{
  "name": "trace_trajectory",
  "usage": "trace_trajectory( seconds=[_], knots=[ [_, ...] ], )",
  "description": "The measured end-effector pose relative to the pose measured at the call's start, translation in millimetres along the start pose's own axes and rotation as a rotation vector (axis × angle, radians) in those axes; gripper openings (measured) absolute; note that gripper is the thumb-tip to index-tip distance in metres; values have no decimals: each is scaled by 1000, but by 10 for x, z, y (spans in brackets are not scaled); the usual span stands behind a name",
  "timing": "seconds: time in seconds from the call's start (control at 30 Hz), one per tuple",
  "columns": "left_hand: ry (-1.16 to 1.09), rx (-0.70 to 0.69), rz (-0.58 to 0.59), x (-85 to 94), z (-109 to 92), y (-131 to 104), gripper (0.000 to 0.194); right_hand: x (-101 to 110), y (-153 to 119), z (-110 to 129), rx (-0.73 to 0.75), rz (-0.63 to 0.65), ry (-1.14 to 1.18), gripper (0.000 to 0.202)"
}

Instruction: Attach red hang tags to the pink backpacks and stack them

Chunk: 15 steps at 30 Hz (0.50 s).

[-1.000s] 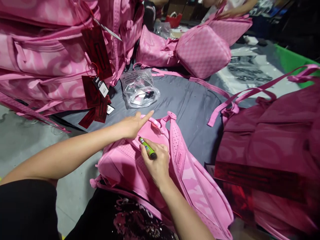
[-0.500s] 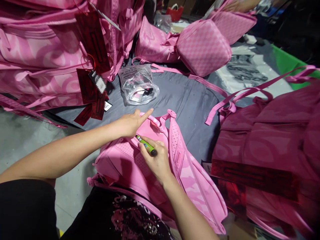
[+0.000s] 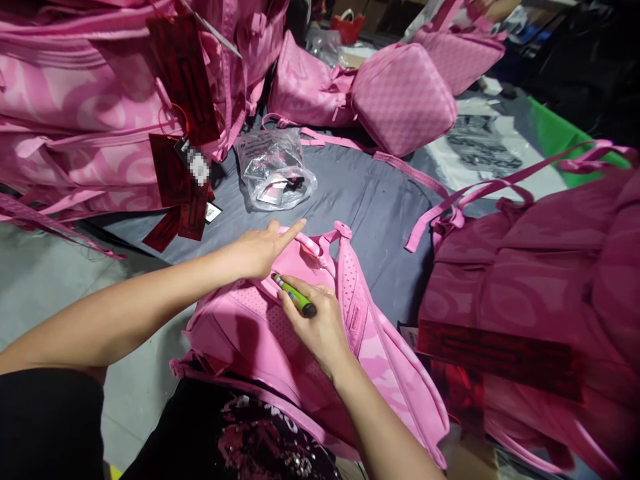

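Observation:
A pink backpack [image 3: 300,360] lies back side up, with its perforated shoulder strap and top handle showing. My left hand [image 3: 263,252] rests at its top beside the handle, index finger stretched out; the other fingers look bent against the fabric and are partly hidden. Just below, my right hand [image 3: 320,323] grips a green marker pen [image 3: 295,295] with a black end. The pen's narrow dark tip points up and left, close to the strap under my left hand. I cannot tell whether it touches the fabric.
Tagged pink bags [image 3: 80,113] are stacked at left, and another pink backpack [image 3: 540,267] stands at right. A clear plastic bag [image 3: 277,173] lies on the grey-covered table [image 3: 350,180]. Behind are a checkered pink bag [image 3: 405,97], a green bin [image 3: 565,140] and another person's hand [image 3: 497,9].
The view has shifted slightly. My hands and the marker pen keep nearly the same place on the backpack. At the back, the other person's hand and the pink bag near it have moved.

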<state>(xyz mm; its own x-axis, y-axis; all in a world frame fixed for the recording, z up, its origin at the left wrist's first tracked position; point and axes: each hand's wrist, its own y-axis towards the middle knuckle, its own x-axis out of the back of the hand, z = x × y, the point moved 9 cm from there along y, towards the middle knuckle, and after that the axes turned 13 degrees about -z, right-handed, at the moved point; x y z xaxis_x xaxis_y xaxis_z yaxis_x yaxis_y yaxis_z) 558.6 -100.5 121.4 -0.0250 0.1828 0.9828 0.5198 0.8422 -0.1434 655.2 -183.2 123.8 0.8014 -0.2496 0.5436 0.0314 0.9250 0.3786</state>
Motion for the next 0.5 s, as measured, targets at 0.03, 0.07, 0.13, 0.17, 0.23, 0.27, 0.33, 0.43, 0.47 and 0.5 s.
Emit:
trace_trajectory(
  seconds=[0.03,0.07,0.13,0.17,0.23,0.27,0.33,0.43,0.47,0.5],
  knots=[
    [-2,-3,-3,-1,-1,1,97,14,-4,1,6,-20,-17,24],
    [0,-6,-2,-5,-3,2,97,23,-7,1,11,-35,-24,24],
    [4,-10,-1,-11,-7,4,97,7,-14,-6,13,-34,-3,24],
    [3,-7,-1,-13,-7,5,97,-11,-17,-13,13,-26,7,25],
    [-1,4,-6,-15,1,9,96,-45,-24,-35,9,-24,-9,24],
    [-3,8,-12,-14,6,10,95,-50,-24,-38,7,-35,-21,25],
    [-5,7,-28,-12,14,13,94,-48,-17,-9,5,-33,-24,25],
    [-13,-7,-44,-14,20,6,96,93,85,131,41,16,-28,19],
    [-18,-14,-48,-15,19,1,97,214,169,189,72,8,-41,16],
    [-25,-17,-49,-19,20,-6,98,379,286,242,115,-35,-51,14]
  ],
)
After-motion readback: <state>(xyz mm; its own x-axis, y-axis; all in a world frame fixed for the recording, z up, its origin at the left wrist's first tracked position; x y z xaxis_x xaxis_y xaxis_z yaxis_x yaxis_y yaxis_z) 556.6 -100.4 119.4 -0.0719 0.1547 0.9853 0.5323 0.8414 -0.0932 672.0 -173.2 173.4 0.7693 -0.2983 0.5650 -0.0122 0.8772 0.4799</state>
